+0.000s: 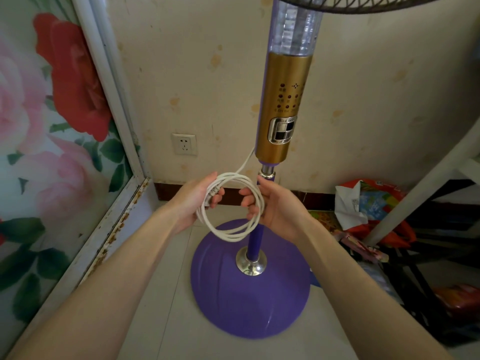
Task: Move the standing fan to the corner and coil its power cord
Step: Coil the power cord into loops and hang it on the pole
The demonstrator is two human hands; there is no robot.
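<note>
Power cord (pixel 230 237): white, wound into a round coil of several loops. You hold it in the air between your two hands, above the fan's base and in front of its pole.
Left hand (pixel 193 202): your fingers curl round the coil's left side and pinch a bunched stretch of cord. You cannot tell whether that stretch is the plug.
Right hand (pixel 279 213): your fingers hook through the coil's right side and grip it. This hand sits just beside the pole; contact is unclear.
Hands: apart, one on each side of the coil.
Loose strand: one length rises from the coil's top to the back of the gold column.
Fan base (pixel 249 305): purple dome on the tiled floor (pixel 145 294), below the coil.
Pole (pixel 255 239): purple and upright, rising from a chrome collar on the base.
Standing fan (pixel 285 100): upright near the wall, its gold control column above your hands.
Wall socket (pixel 184 144): white, on the wall behind, left of the column.
Bags (pixel 368 201): crumpled, on the floor to the right.
</note>
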